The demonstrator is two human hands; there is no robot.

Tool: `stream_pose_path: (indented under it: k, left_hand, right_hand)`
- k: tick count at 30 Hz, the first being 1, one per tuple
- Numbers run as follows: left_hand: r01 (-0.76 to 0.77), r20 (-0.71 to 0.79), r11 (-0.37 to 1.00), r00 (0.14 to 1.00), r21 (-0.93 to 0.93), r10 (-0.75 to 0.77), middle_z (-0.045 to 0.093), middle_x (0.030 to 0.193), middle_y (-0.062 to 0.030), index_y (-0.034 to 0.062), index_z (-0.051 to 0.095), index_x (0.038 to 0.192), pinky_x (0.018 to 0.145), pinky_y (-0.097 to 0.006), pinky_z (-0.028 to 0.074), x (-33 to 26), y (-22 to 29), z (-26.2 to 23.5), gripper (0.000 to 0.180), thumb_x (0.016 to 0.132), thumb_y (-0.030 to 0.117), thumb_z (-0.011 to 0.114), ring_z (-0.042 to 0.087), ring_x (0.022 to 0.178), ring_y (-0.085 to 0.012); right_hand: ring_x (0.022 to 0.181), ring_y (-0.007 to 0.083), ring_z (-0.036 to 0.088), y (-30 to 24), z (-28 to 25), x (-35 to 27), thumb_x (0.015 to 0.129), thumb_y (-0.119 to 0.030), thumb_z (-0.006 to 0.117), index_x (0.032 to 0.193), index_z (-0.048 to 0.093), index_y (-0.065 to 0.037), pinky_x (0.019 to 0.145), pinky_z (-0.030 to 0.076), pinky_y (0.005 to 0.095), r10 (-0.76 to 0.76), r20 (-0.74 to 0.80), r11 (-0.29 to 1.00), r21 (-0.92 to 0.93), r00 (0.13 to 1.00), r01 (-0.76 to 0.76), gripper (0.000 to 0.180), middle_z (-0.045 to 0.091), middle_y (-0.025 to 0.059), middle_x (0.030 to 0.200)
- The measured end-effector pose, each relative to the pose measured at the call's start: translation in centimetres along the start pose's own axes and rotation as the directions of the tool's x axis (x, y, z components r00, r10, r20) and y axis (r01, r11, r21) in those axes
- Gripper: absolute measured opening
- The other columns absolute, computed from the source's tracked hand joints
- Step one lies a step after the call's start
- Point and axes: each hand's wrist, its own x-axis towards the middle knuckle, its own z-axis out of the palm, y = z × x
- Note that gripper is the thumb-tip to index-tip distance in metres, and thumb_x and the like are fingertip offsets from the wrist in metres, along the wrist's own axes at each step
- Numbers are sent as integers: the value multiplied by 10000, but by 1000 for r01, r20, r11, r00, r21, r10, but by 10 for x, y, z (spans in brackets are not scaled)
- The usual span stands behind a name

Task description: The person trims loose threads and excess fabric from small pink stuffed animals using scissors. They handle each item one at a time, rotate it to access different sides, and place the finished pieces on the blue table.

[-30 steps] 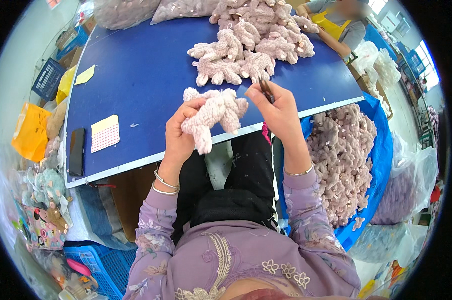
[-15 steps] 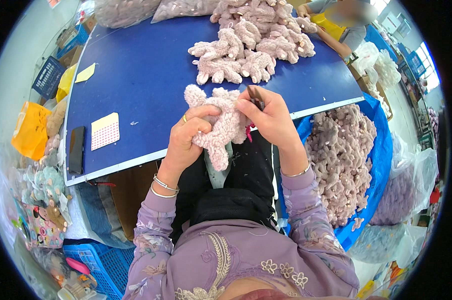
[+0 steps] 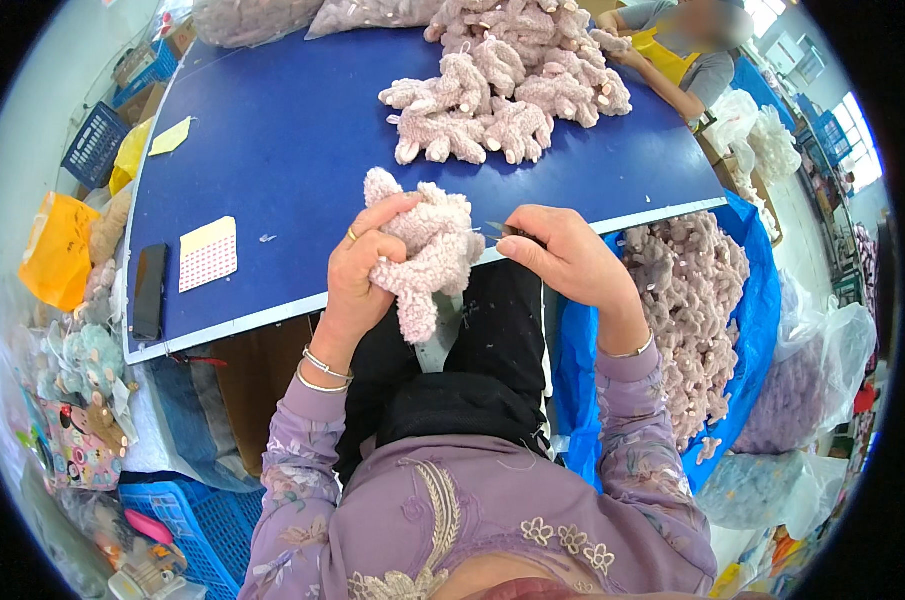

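Note:
My left hand (image 3: pixel 366 262) grips a pale pink, fleecy plush toy (image 3: pixel 435 240) by its side, fingers wrapped over it. The toy hangs over the table's near edge, one limb pointing up and another down. Just to its right, my right hand (image 3: pixel 563 248) is closed around small thread snips (image 3: pixel 497 232). Their thin blades stick out toward the toy, a little apart from it; the handle is mostly hidden in my palm.
A heap of similar plush pieces (image 3: pixel 513 80) lies on the blue table (image 3: pixel 303 130). A sticker sheet (image 3: pixel 209 255) and a black phone (image 3: pixel 150 290) are at left. A blue bag of plush pieces (image 3: pixel 683 310) stands at right. Beyond the table's far right sits a co-worker (image 3: pixel 673 60).
My right hand has drawn away from the toy, to the right and down, and the snips have turned so their blades point left. My left hand has shifted slightly left with the toy.

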Motion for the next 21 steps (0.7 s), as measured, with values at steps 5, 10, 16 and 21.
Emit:
stream_pose_path:
  k: [5,10,16,21]
  left_hand:
    - [135,-113,883,972,-450,-206,549,1293,-207,71,517,763,976,-412,462,-6,-13,8,226,798,76,741,581,1153,-286]
    - [144,-81,783,967,-605,-240,521,1310,-205,70,513,758,995,-435,460,-5,-12,10,212,819,57,716,569,1184,-309]
    - [123,-83,832,977,-541,-198,547,1285,-197,75,514,759,988,-435,467,-5,-10,11,213,809,48,719,576,1168,-308]
    - [121,-85,819,976,-561,-203,553,1284,-198,80,517,763,983,-431,467,-3,-7,13,219,796,47,731,576,1165,-303]
  right_hand:
    - [765,393,574,-8,9,4,934,-297,580,874,601,0,658,455,432,-5,7,996,-89,1000,6,304,597,190,812]
    - [721,365,566,-11,17,11,930,-264,592,853,568,-3,629,443,410,-123,-26,976,-185,992,116,273,562,158,759]
    - [716,370,554,-18,14,16,937,-295,579,820,549,-8,622,434,418,-96,40,977,-188,995,102,311,544,161,746]
    - [704,370,543,-15,16,15,937,-310,576,818,543,-7,619,429,420,-113,36,975,-187,993,118,327,534,168,741]
